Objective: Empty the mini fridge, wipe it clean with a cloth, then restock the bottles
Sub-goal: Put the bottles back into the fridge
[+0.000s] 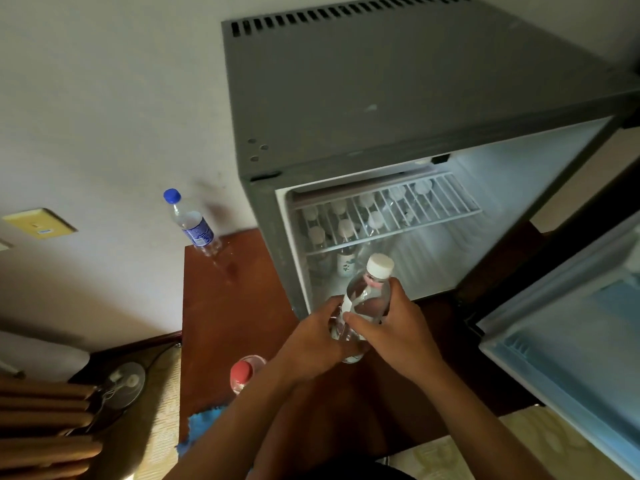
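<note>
Left of my counter (221, 306) a yellow wall plate (40, 223) sits above a small fan (123, 384) and wooden slats (45, 427).

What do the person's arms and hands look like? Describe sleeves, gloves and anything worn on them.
Both arms are bare along all that shows, with no sleeve in view. The left hand and the right hand wear no gloves. No ring, watch or bracelet shows on the fingers or wrists, and no markings can be made out. The light is dim, so fine detail is hard to tell.
</note>
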A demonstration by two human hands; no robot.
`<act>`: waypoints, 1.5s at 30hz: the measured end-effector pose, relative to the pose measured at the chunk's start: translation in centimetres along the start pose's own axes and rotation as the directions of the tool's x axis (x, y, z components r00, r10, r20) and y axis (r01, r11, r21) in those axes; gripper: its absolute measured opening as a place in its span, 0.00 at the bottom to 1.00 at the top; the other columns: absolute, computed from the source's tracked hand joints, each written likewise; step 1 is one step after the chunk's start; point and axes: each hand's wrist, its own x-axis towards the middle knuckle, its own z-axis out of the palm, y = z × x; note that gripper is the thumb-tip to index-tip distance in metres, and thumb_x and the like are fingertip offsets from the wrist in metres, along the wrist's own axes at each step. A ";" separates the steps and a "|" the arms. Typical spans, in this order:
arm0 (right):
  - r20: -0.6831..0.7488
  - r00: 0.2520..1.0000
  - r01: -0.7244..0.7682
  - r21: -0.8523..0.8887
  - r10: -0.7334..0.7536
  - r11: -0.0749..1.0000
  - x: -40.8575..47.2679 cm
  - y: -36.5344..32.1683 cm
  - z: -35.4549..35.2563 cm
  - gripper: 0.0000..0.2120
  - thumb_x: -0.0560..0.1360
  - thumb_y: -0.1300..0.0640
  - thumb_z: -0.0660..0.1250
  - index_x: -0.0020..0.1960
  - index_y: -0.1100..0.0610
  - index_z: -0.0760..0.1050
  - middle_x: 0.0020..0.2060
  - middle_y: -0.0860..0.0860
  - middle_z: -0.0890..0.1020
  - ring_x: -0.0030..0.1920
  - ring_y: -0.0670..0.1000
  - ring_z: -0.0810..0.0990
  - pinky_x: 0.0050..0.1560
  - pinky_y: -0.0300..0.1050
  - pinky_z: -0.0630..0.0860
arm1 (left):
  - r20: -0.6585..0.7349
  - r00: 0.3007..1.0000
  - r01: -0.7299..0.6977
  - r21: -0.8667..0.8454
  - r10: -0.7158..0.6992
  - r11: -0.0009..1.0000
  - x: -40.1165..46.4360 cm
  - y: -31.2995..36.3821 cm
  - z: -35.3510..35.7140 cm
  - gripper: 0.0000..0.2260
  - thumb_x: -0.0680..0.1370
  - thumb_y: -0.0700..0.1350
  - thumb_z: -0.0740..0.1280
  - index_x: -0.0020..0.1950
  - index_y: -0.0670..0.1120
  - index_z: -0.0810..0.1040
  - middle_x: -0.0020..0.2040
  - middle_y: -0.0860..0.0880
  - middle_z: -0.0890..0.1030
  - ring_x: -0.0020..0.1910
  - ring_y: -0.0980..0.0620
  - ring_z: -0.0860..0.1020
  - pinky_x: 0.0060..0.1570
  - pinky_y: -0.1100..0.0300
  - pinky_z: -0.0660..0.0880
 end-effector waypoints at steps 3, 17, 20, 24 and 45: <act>-0.063 0.998 -0.012 -0.075 0.007 0.997 0.8 2.1 -1.2 0.29 0.66 0.46 0.77 0.62 0.44 0.69 0.50 0.41 0.82 0.51 0.42 0.81 0.53 0.48 0.81 | -0.010 1.000 0.023 0.006 -0.023 1.000 1.4 0.1 1.2 0.22 0.72 0.44 0.76 0.63 0.58 0.75 0.56 0.55 0.82 0.55 0.59 0.81 0.54 0.62 0.78; -0.247 0.969 -0.003 -0.122 -0.028 0.992 9.7 9.1 -5.0 0.29 0.69 0.54 0.77 0.65 0.55 0.69 0.57 0.50 0.79 0.57 0.52 0.78 0.53 0.42 0.71 | -0.213 0.974 0.142 0.299 -0.079 0.944 6.0 -1.7 3.9 0.16 0.77 0.49 0.71 0.64 0.55 0.74 0.57 0.55 0.79 0.53 0.57 0.77 0.55 0.65 0.72; -0.264 0.964 -0.021 -0.121 -0.012 0.992 10.9 10.1 -5.1 0.28 0.69 0.56 0.77 0.66 0.56 0.70 0.58 0.52 0.79 0.59 0.55 0.78 0.55 0.44 0.72 | -0.226 0.969 0.168 0.305 -0.101 0.937 6.6 -1.8 4.1 0.17 0.77 0.49 0.70 0.65 0.56 0.74 0.57 0.55 0.79 0.54 0.57 0.77 0.55 0.65 0.73; -0.282 0.960 -0.030 -0.119 -0.004 0.992 12.2 10.4 -5.5 0.29 0.69 0.56 0.77 0.66 0.55 0.69 0.60 0.52 0.79 0.61 0.55 0.77 0.60 0.48 0.73 | -0.243 0.964 0.179 0.280 -0.111 0.943 7.7 -1.7 4.1 0.16 0.77 0.47 0.70 0.65 0.54 0.75 0.58 0.53 0.79 0.54 0.56 0.78 0.55 0.63 0.74; -0.164 0.986 -0.005 -0.164 -0.022 0.986 17.6 8.7 -5.4 0.29 0.73 0.60 0.73 0.71 0.57 0.66 0.62 0.54 0.78 0.62 0.56 0.78 0.56 0.43 0.71 | -0.247 0.957 0.212 0.247 -0.150 0.946 11.4 -2.9 4.6 0.14 0.77 0.47 0.70 0.62 0.57 0.76 0.55 0.55 0.79 0.52 0.57 0.79 0.49 0.71 0.72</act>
